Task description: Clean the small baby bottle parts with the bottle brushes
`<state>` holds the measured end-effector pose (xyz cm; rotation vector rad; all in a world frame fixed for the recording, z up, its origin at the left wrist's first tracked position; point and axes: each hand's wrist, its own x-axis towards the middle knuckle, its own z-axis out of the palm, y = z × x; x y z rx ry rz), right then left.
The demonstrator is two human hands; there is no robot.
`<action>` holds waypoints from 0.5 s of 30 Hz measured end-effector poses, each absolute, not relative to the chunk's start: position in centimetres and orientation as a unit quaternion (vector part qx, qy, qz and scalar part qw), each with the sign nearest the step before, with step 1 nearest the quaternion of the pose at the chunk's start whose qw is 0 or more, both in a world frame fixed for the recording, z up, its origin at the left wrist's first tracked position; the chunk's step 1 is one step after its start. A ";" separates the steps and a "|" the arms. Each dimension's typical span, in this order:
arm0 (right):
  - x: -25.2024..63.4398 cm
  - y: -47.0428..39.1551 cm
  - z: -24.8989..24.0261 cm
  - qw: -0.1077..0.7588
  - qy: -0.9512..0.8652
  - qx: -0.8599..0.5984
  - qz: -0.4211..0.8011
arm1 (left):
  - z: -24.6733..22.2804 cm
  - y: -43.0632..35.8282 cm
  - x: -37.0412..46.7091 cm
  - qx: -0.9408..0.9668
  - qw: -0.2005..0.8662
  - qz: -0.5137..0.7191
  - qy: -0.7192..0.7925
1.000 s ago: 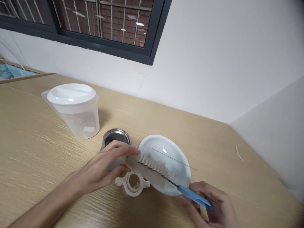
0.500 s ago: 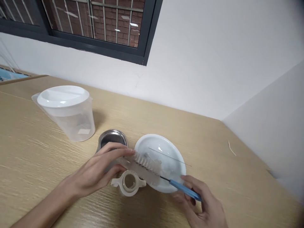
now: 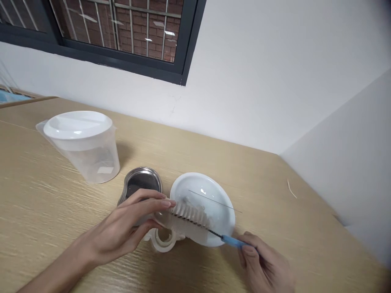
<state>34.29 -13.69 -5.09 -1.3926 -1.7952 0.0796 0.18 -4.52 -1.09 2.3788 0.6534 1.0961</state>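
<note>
My right hand (image 3: 264,260) is closed on the blue handle of a brush (image 3: 195,221) with white bristles and a twisted wire stem. My left hand (image 3: 122,228) is closed round a clear, see-through piece (image 3: 160,217) at the brush's far end; its shape is mostly hidden by the fingers. The bristles lie above a white oval bowl (image 3: 220,195), across which a thin wire (image 3: 214,200) rests. Below my left fingers a whitish ring-shaped part with side lugs (image 3: 165,246) is partly covered.
A steel kidney-shaped tray (image 3: 142,173) sits behind my left hand. A clear pitcher with a white lid (image 3: 88,156) stands at the left. A small pale strip (image 3: 291,189) lies at the right, and a window (image 3: 122,32) is above.
The brush has shifted a little to the right with my right hand, which now grips its handle nearer the stem. My left fingers have come lower over the ring-shaped part. The view has moved slightly.
</note>
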 end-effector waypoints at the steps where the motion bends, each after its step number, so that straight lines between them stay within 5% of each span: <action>1: 34.3 -13.7 -5.2 0.413 -0.718 -0.559 0.036 | -1.2 -4.5 0.1 0.861 0.217 0.393 0.240; 8: 33.1 -12.9 -4.6 0.515 -0.693 -0.503 0.038 | -1.8 -4.0 -0.4 0.853 0.187 0.395 0.287; 15: 33.1 -12.6 -3.2 0.459 -0.763 -0.455 -0.024 | -1.6 -3.9 -0.2 0.850 0.168 0.431 0.253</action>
